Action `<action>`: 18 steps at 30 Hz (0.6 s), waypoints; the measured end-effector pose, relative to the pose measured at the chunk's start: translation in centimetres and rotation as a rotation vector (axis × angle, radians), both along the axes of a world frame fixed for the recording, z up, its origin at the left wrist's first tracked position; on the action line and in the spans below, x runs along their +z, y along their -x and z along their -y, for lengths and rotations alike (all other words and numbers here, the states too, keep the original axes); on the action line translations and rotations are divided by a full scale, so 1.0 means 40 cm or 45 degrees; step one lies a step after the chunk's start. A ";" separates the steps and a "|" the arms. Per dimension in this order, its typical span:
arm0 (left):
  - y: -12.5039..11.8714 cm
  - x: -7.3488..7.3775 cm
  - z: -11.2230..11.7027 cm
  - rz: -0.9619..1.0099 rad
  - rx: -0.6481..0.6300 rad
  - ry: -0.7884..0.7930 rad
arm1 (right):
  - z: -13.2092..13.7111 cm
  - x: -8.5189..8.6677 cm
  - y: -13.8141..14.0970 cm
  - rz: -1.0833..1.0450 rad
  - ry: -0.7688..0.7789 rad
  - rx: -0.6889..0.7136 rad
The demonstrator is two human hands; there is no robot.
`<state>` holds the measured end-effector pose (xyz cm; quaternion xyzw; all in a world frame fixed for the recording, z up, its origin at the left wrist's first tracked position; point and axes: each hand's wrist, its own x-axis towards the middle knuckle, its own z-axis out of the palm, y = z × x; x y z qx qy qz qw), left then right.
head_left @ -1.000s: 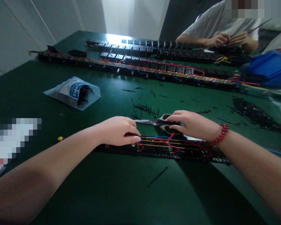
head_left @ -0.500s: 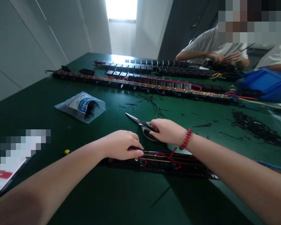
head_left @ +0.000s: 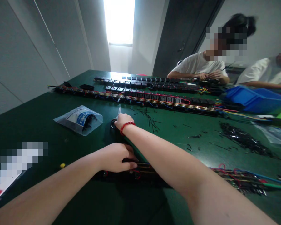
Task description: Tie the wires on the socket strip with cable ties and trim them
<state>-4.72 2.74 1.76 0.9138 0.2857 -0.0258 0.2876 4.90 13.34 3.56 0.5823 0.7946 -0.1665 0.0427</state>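
Left hand (head_left: pixel 117 157) is pressing down on the near power strip (head_left: pixel 140 171), fingers curled over its left end where red wires are looping out; the strip is lying flat on the green table (head_left: pixel 37 118), straight in front of the person.

Right hand (head_left: pixel 122 120) is reaching across the strip, well beyond it, and is closing around a pair of scissors (head_left: pixel 115 118). One dark handle loop is showing at the left of the hand and the pale blade tip is pointing up and away above the knuckles. A red bead bracelet (head_left: pixel 127 125) is sitting on that wrist.

Just left of the scissors a clear bag of black cable ties (head_left: pixel 81 118) is lying flat. Beyond the scissors, loose tie offcuts (head_left: pixel 152 120) are lying scattered, and farther back long rows of strips (head_left: pixel 140 97) are running across the table.

Right of those rows a blue bin (head_left: pixel 255 99) is standing. Two other people are sitting at the far side; one person's hands (head_left: pixel 209 75) are working together at the far strips.
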 end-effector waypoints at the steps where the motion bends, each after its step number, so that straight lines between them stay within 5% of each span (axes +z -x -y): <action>1: 0.001 0.002 0.001 0.017 -0.001 0.007 | -0.004 0.008 0.006 -0.008 -0.006 -0.004; 8: 0.001 0.001 0.002 0.022 0.017 0.037 | 0.016 0.027 -0.092 -0.051 -0.103 -0.077; 14: -0.002 0.006 0.011 -0.022 0.053 0.050 | 0.108 0.021 -0.397 -0.028 -0.190 -0.243; 18: 0.000 0.006 0.017 -0.015 0.064 0.067 | 0.210 0.082 -0.624 0.007 -0.265 -0.303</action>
